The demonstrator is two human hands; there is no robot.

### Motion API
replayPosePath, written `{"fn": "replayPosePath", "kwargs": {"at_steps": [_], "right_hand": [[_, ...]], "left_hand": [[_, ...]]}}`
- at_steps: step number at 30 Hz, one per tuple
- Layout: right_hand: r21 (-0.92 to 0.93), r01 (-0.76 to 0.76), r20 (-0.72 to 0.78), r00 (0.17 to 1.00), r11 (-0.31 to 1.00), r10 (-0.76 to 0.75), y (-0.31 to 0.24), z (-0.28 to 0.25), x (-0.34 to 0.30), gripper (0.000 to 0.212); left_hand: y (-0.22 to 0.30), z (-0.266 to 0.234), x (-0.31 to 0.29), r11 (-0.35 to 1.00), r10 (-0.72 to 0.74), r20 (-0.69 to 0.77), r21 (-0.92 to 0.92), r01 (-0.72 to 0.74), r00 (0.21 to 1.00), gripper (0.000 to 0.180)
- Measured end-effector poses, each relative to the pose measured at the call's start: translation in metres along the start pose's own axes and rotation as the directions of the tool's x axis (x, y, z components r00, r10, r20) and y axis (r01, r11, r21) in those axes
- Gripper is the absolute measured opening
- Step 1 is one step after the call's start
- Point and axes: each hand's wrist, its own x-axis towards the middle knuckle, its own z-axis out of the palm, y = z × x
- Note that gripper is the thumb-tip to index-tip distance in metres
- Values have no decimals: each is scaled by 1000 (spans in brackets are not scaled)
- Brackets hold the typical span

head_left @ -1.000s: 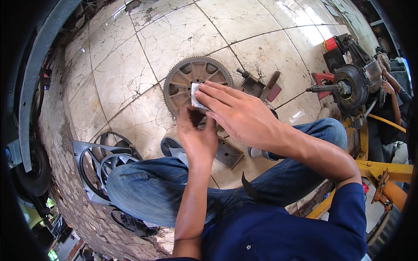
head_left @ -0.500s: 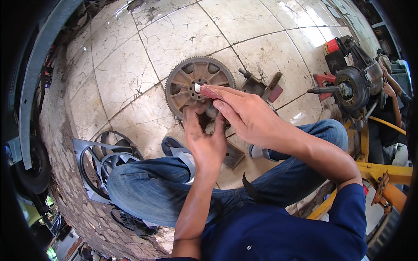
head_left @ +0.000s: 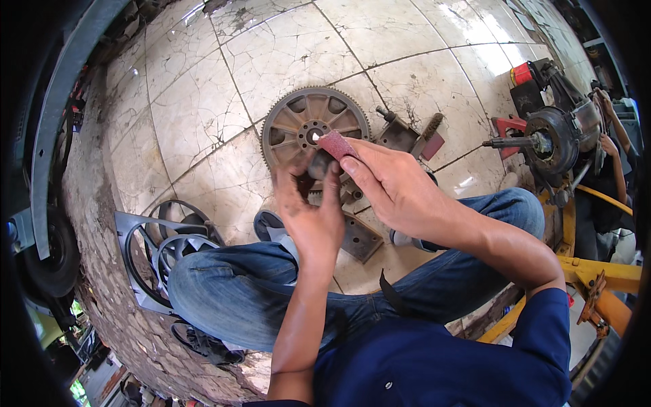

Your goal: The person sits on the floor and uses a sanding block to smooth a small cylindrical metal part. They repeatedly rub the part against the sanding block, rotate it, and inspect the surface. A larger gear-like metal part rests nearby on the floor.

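Observation:
A strip of red sandpaper [head_left: 337,144] is pinched between the thumb and fingers of my right hand [head_left: 393,180]. Its rough red face shows, and a small white edge sticks out at its far end. My left hand [head_left: 308,214], with blackened fingers, is curled round a dark, rounded metal part [head_left: 321,165]. The sandpaper lies against or just above this part; I cannot tell which. Beyond my hands a toothed flywheel [head_left: 291,115] lies flat on the floor, its near side partly hidden by my left hand.
A wire brush [head_left: 431,127] and metal blocks [head_left: 398,133] lie right of the flywheel. A drilled metal plate [head_left: 361,239] is between my feet. A fan shroud [head_left: 135,264] lies left of my knee. At right are a hub assembly [head_left: 549,139], a yellow frame [head_left: 603,271] and another person's arms [head_left: 614,142].
The sandpaper has turned so that more of its red face shows. My left fingers have shifted slightly to the left round the dark part, and the view has moved a little.

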Motion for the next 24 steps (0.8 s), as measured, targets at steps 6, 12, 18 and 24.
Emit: {"fn": "replayPosePath", "kwargs": {"at_steps": [6,12,18,24], "right_hand": [[-144,151,-5,988,978,-153,9,3,1,39],[24,22,28,999,999,-23,7,-9,4,38],[-14,82,-29,996,997,-82,8,-10,6,39],[-75,133,-28,990,988,-135,10,-8,3,39]], "left_hand": [[0,3,-5,998,-23,11,-63,24,1000,32],[8,6,-10,977,211,82,2,-212,974,42],[11,3,-4,984,86,151,-165,-60,985,43],[22,3,-2,889,-137,197,-408,208,971,46]]}}
